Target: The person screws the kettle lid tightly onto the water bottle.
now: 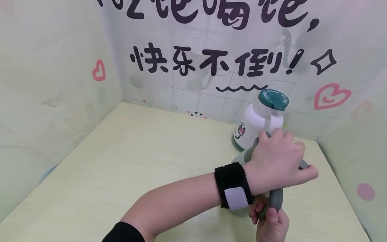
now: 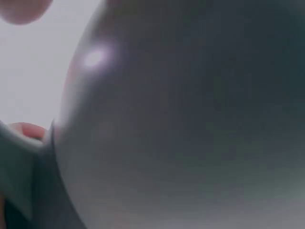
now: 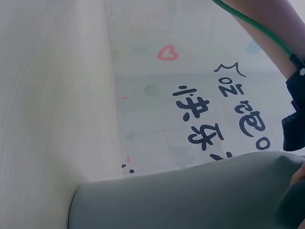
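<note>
A grey-green jug with a darker grey loop handle stands at the right of the table, mostly covered by the hands. Over its top lies my left hand, fingers bent down on the far side and thumb toward the right; it grips the top part, whose exact shape is hidden. Below, my right hand holds the handle, its thumb pressed along it. Up close in the left wrist view is a smooth dark grey rounded surface, with a fingertip at the corner.
Behind the jug stands a white bottle with a green lid and a small printed picture. The pale wood table is bounded by printed walls at back and sides. A black strap wraps the left wrist.
</note>
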A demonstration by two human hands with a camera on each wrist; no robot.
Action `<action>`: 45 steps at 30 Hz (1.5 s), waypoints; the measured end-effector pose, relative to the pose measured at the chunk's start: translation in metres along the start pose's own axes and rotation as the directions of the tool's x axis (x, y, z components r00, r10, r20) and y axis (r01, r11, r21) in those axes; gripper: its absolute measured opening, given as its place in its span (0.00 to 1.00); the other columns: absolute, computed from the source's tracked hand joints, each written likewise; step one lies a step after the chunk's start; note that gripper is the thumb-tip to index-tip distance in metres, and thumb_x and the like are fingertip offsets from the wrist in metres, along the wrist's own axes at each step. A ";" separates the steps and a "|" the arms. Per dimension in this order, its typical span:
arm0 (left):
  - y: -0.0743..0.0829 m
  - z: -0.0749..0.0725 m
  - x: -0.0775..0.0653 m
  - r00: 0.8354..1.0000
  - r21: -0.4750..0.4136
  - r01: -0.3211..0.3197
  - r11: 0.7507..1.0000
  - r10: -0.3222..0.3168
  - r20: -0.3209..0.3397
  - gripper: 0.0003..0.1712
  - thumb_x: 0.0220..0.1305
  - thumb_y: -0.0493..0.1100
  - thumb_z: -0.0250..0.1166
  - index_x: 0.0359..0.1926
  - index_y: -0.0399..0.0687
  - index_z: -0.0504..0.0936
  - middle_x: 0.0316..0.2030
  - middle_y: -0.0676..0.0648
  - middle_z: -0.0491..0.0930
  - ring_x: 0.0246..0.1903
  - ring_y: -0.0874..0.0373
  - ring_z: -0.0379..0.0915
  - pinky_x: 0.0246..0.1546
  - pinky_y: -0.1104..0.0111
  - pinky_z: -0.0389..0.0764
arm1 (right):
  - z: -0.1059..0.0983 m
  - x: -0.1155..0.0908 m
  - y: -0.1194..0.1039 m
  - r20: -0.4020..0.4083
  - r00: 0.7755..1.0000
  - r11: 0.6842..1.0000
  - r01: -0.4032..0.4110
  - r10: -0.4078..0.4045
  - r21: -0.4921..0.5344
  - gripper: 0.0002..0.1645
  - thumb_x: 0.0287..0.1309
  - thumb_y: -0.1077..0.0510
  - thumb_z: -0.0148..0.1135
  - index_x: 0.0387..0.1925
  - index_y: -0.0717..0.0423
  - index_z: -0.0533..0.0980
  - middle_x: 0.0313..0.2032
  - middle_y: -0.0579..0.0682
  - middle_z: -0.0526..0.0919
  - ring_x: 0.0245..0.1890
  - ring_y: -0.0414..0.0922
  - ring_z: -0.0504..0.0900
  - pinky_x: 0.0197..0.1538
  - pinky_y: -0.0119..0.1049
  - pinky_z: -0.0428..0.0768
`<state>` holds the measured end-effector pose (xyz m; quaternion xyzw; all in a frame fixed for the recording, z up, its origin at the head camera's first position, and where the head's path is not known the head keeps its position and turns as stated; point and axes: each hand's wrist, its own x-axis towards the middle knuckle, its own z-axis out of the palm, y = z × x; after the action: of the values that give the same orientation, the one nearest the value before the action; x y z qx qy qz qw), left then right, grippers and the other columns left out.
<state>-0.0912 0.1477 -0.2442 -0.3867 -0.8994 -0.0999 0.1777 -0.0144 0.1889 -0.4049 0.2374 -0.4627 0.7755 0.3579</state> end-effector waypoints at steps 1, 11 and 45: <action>-0.002 0.000 0.000 1.000 -0.002 -0.019 1.000 0.019 0.000 0.22 0.58 0.68 0.50 0.17 0.64 0.69 0.24 0.59 0.64 0.29 0.63 0.58 0.27 0.66 0.58 | 0.001 0.001 0.000 0.009 1.000 1.000 0.005 -0.005 -0.011 0.20 0.70 0.63 0.47 0.23 0.74 0.66 0.20 0.55 0.71 0.13 0.46 0.61 0.11 0.33 0.51; -0.024 -0.001 0.003 0.961 -0.085 -0.277 0.957 0.278 0.001 0.15 0.55 0.66 0.54 0.25 0.66 0.73 0.27 0.64 0.67 0.33 0.70 0.60 0.29 0.73 0.59 | 0.001 0.004 0.000 0.054 0.998 1.000 0.023 -0.023 -0.001 0.20 0.69 0.65 0.46 0.21 0.74 0.63 0.18 0.57 0.69 0.12 0.46 0.59 0.10 0.32 0.51; -0.042 -0.004 -0.005 0.870 -0.174 -0.489 0.855 0.493 -0.022 0.25 0.58 0.64 0.56 0.53 0.63 0.80 0.49 0.64 0.76 0.53 0.73 0.65 0.56 0.73 0.56 | 0.003 0.003 -0.001 0.034 0.999 0.999 0.004 -0.003 -0.037 0.20 0.70 0.63 0.47 0.23 0.73 0.65 0.19 0.55 0.70 0.13 0.46 0.61 0.10 0.33 0.51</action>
<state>-0.1181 0.1146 -0.2440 -0.6184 -0.7608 -0.1250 0.1522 -0.0152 0.1880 -0.4009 0.2447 -0.4826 0.7620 0.3556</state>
